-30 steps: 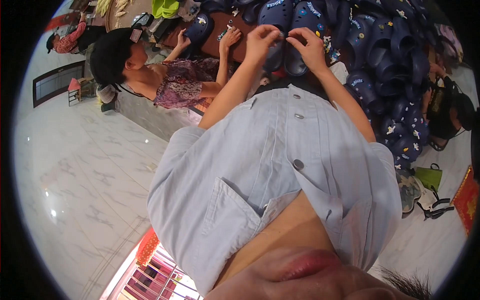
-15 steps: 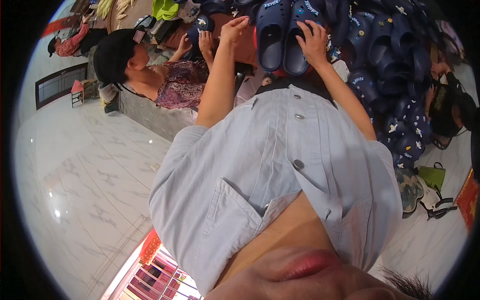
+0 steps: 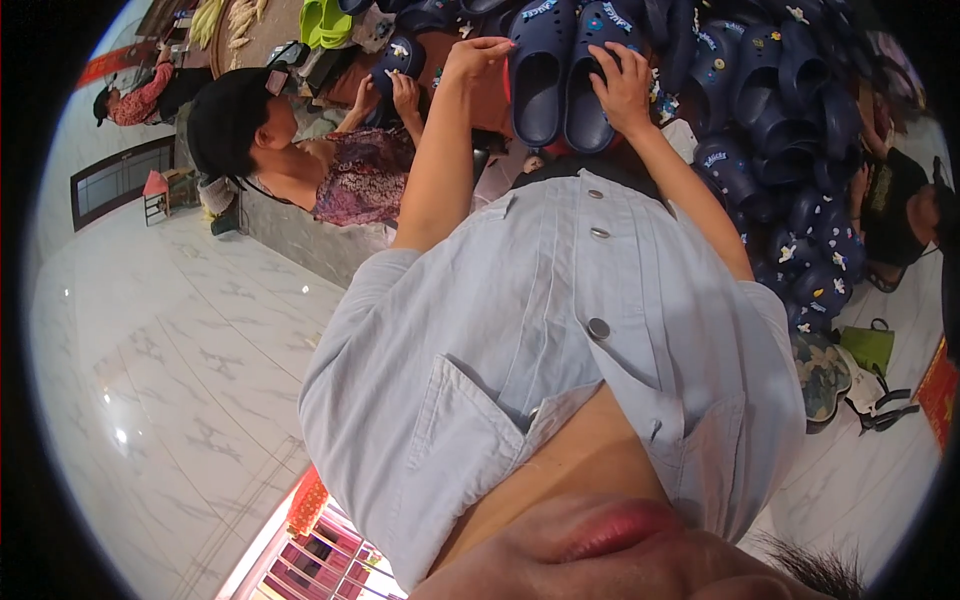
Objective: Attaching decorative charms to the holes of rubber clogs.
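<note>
Left hand [image 3: 475,60]: fingers pinched beside the left clog [image 3: 537,95], contents indiscernible. Right hand [image 3: 625,92]: fingers half-spread, resting on right clog [image 3: 586,128].

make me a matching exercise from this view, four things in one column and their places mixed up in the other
Things:
1. left hand
2. right hand
3. pale blue cloth shirt with round buttons
4. bright lime-green slip-on shoes

Places:
A. at the picture's top edge
B. resting on the right one of two dark navy rounded clogs
C. filling the middle of the picture
D. close beside the left clog

Pairs: 1-D, 2-B, 3-C, 4-A
</note>
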A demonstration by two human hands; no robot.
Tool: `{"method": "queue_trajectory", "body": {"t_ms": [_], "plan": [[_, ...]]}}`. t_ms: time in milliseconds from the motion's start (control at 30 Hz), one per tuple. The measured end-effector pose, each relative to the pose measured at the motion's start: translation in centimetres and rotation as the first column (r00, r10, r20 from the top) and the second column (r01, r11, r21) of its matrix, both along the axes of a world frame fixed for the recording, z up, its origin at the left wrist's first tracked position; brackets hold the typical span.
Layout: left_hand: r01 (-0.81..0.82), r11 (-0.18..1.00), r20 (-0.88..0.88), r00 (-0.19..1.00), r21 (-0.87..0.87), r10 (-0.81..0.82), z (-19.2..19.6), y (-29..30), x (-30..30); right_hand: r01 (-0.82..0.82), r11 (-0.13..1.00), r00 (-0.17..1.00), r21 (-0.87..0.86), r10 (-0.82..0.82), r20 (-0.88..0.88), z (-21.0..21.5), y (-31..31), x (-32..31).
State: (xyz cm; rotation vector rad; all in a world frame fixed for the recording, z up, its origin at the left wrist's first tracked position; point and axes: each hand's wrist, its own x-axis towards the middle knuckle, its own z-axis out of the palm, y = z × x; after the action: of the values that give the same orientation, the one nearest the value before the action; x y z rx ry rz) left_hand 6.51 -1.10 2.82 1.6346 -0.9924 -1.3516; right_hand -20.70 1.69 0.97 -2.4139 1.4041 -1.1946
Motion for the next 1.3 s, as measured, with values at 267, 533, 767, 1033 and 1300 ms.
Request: {"method": "queue_trajectory", "body": {"t_ms": [267, 533, 767, 1033, 1300], "plan": [[0.031, 0.997, -0.079, 0.997, 0.067, -0.026, -1.1, -0.9, 0.8, 0.002, 1.0, 1.0, -0.004, -0.002, -0.012, 0.2, 0.1, 0.2], [0.039, 0.991, -0.212, 0.977, 0.124, -0.012, 0.0, -1.1, -1.2, 0.013, 1.0, 1.0, 0.0, -0.013, -0.024, -0.2, 0.0, 0.0], [-0.054, 0.997, -0.117, 0.991, 0.048, 0.06, -0.5, -1.2, -1.9, -0.003, 1.0, 1.0, -0.007, 0.003, -0.01, -0.2, -0.1, 0.1], [-0.036, 0.989, 0.04, 0.999, 0.145, 0.03, -2.4, -1.6, -0.6, 0.029, 1.0, 0.999, -0.004, -0.029, -0.027, -0.4, -0.1, 0.3], [0.025, 0.986, 0.017, 0.999, 0.165, -0.029, -2.2, -1.5, -0.7, 0.025, 1.0, 0.999, -0.018, -0.026, -0.038, -0.5, -0.1, 0.3]]}}
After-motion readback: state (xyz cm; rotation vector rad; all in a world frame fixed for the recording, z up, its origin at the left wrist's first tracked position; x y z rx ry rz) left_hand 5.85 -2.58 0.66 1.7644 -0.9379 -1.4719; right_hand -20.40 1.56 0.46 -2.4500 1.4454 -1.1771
